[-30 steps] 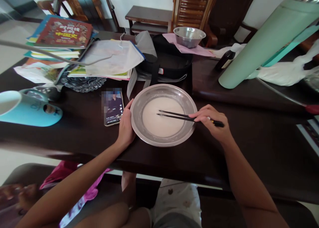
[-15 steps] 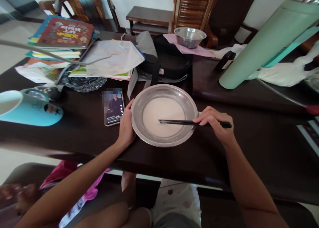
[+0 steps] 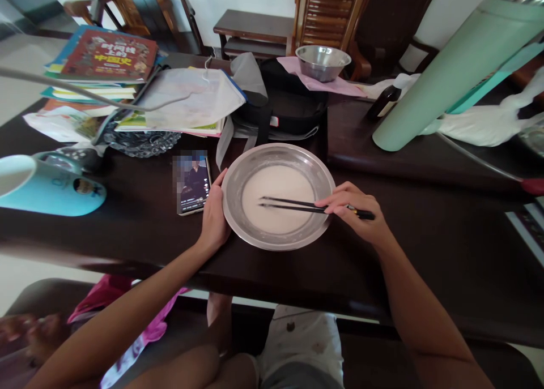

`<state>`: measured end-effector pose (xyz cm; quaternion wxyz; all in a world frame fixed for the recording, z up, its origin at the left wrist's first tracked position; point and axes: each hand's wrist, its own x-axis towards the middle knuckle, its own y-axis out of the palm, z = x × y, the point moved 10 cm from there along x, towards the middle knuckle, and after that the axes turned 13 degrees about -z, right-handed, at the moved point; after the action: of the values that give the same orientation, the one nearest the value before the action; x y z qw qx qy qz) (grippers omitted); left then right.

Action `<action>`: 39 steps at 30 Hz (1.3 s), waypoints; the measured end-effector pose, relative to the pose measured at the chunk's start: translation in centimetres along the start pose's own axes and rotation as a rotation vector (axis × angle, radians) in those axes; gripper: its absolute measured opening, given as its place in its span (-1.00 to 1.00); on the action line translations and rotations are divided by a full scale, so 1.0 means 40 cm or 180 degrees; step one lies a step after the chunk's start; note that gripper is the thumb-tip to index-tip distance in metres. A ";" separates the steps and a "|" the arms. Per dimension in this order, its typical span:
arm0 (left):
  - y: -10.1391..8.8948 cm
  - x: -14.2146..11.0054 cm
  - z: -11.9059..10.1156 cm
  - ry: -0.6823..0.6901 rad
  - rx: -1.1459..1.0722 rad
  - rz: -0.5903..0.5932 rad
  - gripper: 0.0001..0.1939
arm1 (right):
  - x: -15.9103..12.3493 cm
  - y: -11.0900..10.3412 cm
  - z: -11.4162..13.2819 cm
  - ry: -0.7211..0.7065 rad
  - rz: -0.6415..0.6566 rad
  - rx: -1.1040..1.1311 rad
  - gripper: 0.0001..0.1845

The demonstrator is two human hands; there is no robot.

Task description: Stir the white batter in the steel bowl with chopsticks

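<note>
A wide metal bowl (image 3: 238,227) rests on the dark table in front of me. Inside it lies a pale, milky batter (image 3: 280,185) with a smooth surface. My left hand (image 3: 215,216) grips the bowl's left rim, thumb side upward. My right hand (image 3: 352,208) holds a pair of black chopsticks (image 3: 293,208) over the bowl's right rim. Their tips reach into the batter left of its middle, slightly apart from each other. Close beside my left hand is a phone (image 3: 193,182) with a lit screen showing a person.
A light blue mug (image 3: 55,188) stands on the left, before a glass dish (image 3: 142,140) and stacked books (image 3: 108,55). Behind the bowl lies a black bag (image 3: 289,108); a smaller metal bowl (image 3: 323,63) sits beyond it. A tall green flask (image 3: 450,72) rises at the right.
My right hand has moved a little left with the chopsticks, and their tips have slid left and spread apart. My left hand stays on the bowl.
</note>
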<state>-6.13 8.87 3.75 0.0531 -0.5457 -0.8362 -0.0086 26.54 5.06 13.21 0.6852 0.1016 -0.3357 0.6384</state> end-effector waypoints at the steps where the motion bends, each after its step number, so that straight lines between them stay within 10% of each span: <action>1: 0.000 0.000 0.000 -0.0012 -0.0014 -0.0003 -0.27 | 0.001 -0.004 0.001 -0.0017 -0.0045 -0.0047 -0.68; 39: -0.002 0.005 0.010 -0.0047 -0.0062 0.0002 -0.20 | 0.003 -0.035 0.002 -0.0028 -0.0328 0.0204 -0.54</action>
<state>-6.32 9.04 3.38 0.0416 -0.5465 -0.8363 -0.0127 27.82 4.90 13.75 0.7121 0.1434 -0.3123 0.6122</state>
